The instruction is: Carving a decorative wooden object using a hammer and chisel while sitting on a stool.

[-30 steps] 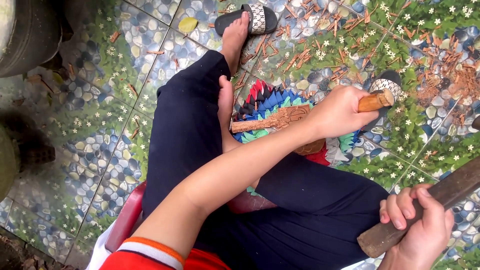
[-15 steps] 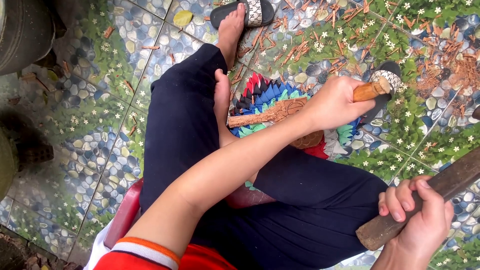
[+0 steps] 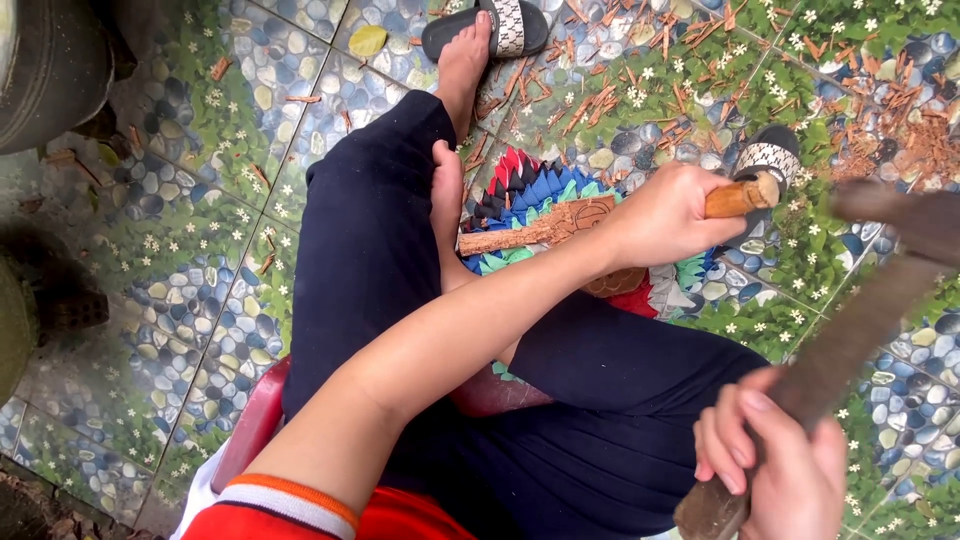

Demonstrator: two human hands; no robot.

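My left hand is closed around a rough brown wooden stick, gripping it near its paler cut end; the stick lies roughly level, its far end pointing toward my bare foot. It sits above a round mat of red, blue and green fabric petals that lies on the pebble-and-flower patterned floor tiles. My right hand is clenched on the wooden handle of a long dark blade, which rises up and to the right, blurred, well apart from the stick. I sit on a red plastic stool, legs in dark navy trousers. Reddish wood shavings are scattered over the tiles beyond the mat, near two black sandals with patterned straps.
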